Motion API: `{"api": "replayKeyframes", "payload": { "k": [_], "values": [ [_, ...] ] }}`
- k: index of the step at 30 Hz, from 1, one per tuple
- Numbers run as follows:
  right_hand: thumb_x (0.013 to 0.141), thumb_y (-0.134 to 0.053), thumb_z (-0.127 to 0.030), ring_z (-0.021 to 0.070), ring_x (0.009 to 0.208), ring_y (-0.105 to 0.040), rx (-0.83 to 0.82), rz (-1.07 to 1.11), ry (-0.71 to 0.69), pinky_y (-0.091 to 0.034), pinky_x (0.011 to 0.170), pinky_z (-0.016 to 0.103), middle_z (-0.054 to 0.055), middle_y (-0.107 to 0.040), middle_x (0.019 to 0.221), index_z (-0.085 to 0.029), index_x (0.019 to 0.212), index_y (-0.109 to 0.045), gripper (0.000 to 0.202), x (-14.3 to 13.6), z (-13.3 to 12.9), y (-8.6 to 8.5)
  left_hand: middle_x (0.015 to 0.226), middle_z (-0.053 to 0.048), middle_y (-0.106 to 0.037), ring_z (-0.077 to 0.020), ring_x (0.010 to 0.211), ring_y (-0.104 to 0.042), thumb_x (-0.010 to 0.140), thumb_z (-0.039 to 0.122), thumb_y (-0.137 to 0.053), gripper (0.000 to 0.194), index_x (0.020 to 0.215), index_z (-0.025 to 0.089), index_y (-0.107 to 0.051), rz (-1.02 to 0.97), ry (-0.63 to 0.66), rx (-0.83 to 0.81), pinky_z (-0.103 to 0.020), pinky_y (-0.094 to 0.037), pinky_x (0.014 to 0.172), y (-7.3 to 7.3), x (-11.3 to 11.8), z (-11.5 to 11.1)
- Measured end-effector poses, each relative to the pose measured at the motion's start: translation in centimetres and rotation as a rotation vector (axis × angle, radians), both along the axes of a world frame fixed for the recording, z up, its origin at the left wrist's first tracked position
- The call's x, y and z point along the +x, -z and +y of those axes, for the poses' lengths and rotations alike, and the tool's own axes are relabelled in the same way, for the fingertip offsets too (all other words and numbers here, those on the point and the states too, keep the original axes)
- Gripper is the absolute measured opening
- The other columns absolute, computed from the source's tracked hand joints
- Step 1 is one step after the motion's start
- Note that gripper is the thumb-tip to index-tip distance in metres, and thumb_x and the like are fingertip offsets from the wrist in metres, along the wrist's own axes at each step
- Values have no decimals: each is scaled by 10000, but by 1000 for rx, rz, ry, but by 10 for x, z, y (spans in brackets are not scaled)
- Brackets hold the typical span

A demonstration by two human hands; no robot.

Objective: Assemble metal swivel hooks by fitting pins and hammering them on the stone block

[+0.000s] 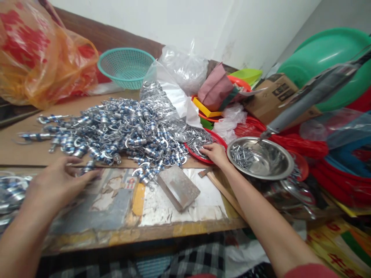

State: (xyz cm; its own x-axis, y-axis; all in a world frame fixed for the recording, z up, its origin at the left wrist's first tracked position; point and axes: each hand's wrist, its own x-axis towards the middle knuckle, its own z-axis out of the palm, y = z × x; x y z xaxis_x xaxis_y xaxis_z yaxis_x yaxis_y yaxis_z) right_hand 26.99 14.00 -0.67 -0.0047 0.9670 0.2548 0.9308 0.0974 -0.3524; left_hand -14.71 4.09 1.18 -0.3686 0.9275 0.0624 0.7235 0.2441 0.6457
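White wall (203, 23) rises behind a crowded, worn bench (185, 229), its front part patched with torn paper and yellow tape, its back part covered in brown cardboard. At the far right leans a big green basin (327, 65); at the far left bulges an orange and red plastic bag (43, 58).

Across the middle of the cardboard spreads a large heap of metal hooks (116, 127): stubby silver cylinders with blue bands, many ending in a pale curved loop, tangled together at every angle. More lie at the left edge, blurred. Behind the heap sits a teal mesh basket (127, 82). On the right, a shiny steel bowl (272, 162) holds loose metal pins (242, 156) in its left half, and a grey tool (307, 98) slants down toward it. Just left of the bowl is a red plate (218, 139) covered in small grey parts (197, 137). Nearer the person, a scuffed metal block (181, 185) rests on the paper.

The left hand (60, 181) is low over the heap's front edge, fingers half curled, thumb pointing right; one hook is at the fingertips, but blur hides whether they grip it. The right arm stretches forward, and the right hand (216, 154) dips its bent fingers into the plate; whether they pinch anything, I cannot tell.
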Motion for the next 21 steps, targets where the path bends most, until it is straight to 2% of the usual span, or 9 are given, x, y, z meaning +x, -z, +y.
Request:
{"api": "replayKeyframes", "payload": {
  "k": [2,4,7,9,11,13,14,18,21],
  "values": [
    [811,-572,-343,180,820,-650,12,20,30,-464,772,254,52,-721,886,-176,914,-727,250,4,-3,1,693,-2,-563,-227,693,-565,650,591,-601,453,866,193,-578,119,-80,-40,-243,-344,553,-11,8,-11],
    [829,-541,-327,188,832,-645,33,21,73,-459,781,263,71,-718,896,-152,914,-724,267,8,-7,1,686,2,-576,-228,719,-586,662,537,-617,419,903,195,-604,99,-134,-17,-241,-368,569,-26,25,-21],
    [827,-541,-305,212,875,-627,49,-5,109,-439,819,295,97,-707,905,-137,880,-726,255,12,-11,-1,627,18,-615,-187,637,-578,658,502,-644,408,927,196,-628,-33,-42,-3,-240,-400,554,-44,60,-33],
    [813,-564,-298,211,868,-623,28,-22,91,-433,825,299,91,-704,883,-151,860,-729,227,13,-12,-2,588,22,-631,-166,599,-575,640,453,-678,342,857,190,-651,-188,83,62,-248,-436,567,-46,87,-38],
    [792,-596,-285,209,873,-620,2,-32,62,-431,827,296,86,-702,886,-162,872,-728,197,11,-13,-3,704,-1,-701,-174,670,-625,614,370,-706,236,768,195,-671,-453,288,146,-259,-488,630,-40,112,-42],
    [771,-619,-242,212,905,-613,-13,-32,43,-426,840,297,90,-696,919,-166,885,-724,173,7,-15,-4,763,-18,-734,-196,711,-659,621,319,-703,167,744,207,-692,-654,462,98,-281,-518,664,-28,133,-44],
    [762,-623,-215,214,915,-610,-16,-28,38,-424,846,299,89,-694,924,-169,873,-725,157,5,-16,-5,775,-26,-743,-210,724,-668,633,304,-699,151,753,213,-709,-674,507,61,-298,-526,679,-21,141,-45],
    [748,-610,-156,216,914,-612,-2,31,36,-422,864,317,65,-698,878,-199,753,-723,121,1,-20,-8,870,-50,-758,-253,852,-675,648,266,-701,107,736,245,-758,-597,512,73,-371,-506,838,0,158,-49],
    [749,-598,-153,229,949,-605,37,130,42,-417,898,348,70,-698,902,-195,749,-712,121,1,-18,-12,938,-59,-747,-254,890,-670,670,268,-684,101,725,263,-768,-579,517,111,-381,-496,869,5,159,-51]
  ]
}}
